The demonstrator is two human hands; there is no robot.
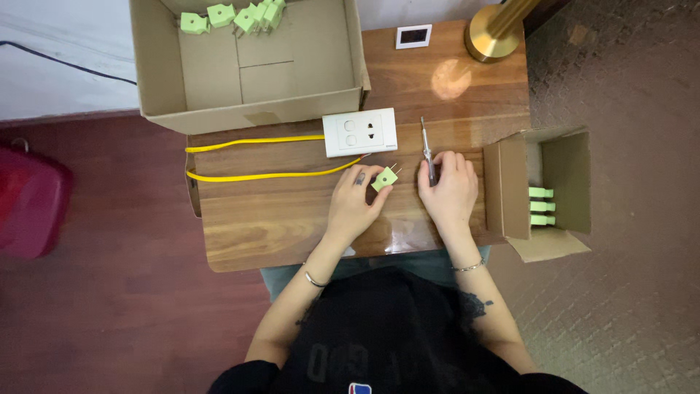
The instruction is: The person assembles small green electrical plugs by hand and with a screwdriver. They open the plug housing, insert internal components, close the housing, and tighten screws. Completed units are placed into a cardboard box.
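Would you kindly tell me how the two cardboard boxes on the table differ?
The large box sits at the table's far left, wide and shallow, with green plugs loose along its far wall. The small box hangs off the table's right edge, narrower, with green plugs stacked neatly. Both are open brown cardboard.

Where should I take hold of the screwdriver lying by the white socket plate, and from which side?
Grip the screwdriver by its handle end, under the right hand, coming from the near side. It lies flat on the table with the thin shaft pointing away toward the socket plate, so the thicker near end probably gives the surer pinch.
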